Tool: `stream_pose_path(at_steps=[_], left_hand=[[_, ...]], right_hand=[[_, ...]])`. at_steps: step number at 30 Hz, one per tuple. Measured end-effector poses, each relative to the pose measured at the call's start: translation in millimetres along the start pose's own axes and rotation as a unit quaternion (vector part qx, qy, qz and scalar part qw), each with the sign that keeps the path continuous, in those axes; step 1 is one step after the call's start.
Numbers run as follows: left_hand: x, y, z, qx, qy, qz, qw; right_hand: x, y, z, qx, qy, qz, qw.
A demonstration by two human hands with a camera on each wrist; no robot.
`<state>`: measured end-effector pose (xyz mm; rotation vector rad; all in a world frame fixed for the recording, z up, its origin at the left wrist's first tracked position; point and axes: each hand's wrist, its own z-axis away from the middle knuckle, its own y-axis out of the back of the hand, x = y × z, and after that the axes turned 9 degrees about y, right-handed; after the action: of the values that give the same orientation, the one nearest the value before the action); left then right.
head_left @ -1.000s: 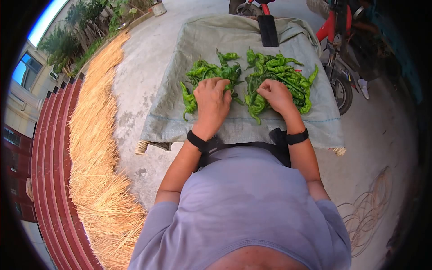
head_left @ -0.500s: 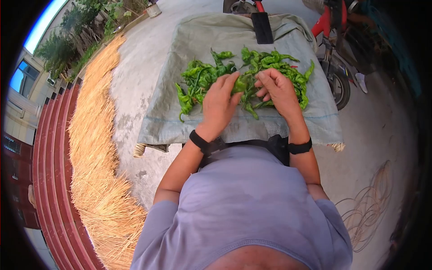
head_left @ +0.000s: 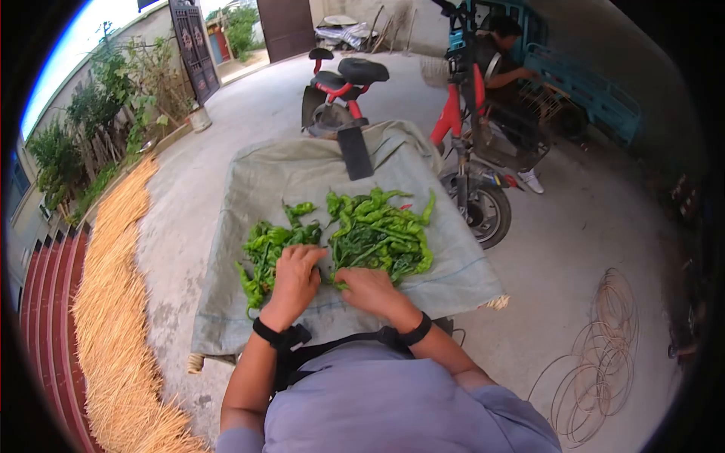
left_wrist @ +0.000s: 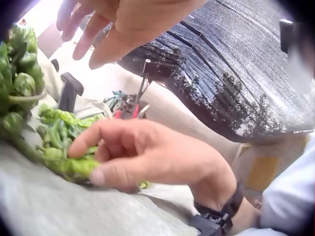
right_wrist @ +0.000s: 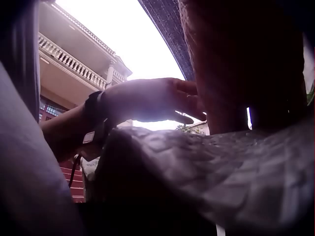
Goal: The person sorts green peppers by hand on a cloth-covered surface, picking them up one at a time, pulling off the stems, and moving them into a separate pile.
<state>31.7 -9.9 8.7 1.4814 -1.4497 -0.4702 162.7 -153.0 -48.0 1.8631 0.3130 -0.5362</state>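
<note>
Nearest us, the pale grey-green woven cloth (head_left: 325, 325) drapes over the near edge of the table. A little farther in, our left hand (head_left: 293, 283) lies at the inner side of the smaller heap of wrinkled green peppers (head_left: 264, 249), nearer the table's left edge; its fingers are loosely extended and slightly spread, with nothing seen in them. Our right hand (head_left: 371, 293) is at the near side of the larger heap of slender green peppers (head_left: 385, 238), towards the right edge, its fingers partly curled and the thumb and forefinger apart; we cannot tell whether it has hold of a pepper. We judge each pepper to be very light, with thin, pliable flesh that could bruise or split if squeezed, and the glossy skins may slip a little. The firmer shoulder just below the stalk looks the best place for a light pinch, and tangled ones may need easing apart. Beyond the heaps, a flat black rectangular object (head_left: 355, 153) lies by the far edge, and past the table stands a red and black two-wheeler (head_left: 343, 87).
</note>
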Motion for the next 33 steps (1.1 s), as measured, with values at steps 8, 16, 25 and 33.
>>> stream_pose_path(at_steps=[8,16,25,33], left_hand=[[20.3,-18.2,8.4,-0.071,0.056,0.121,0.988],[16.4,-1.8,5.2,0.034,0.223,0.419,0.879],[4.3,5.6,5.5,0.046,0.261,0.550,0.792],[-39.8,25.3,-18.7,0.139,0.300,0.482,0.812]], right_hand=[[-25.1,52.1,-4.1,0.165,0.003,-0.047,0.985],[-28.6,27.1,-16.8,0.218,-0.001,-0.161,0.963],[-33.2,29.2,-21.0,0.063,-0.032,-0.154,0.986],[4.2,-14.7,-16.7,0.127,0.017,-0.009,0.992]])
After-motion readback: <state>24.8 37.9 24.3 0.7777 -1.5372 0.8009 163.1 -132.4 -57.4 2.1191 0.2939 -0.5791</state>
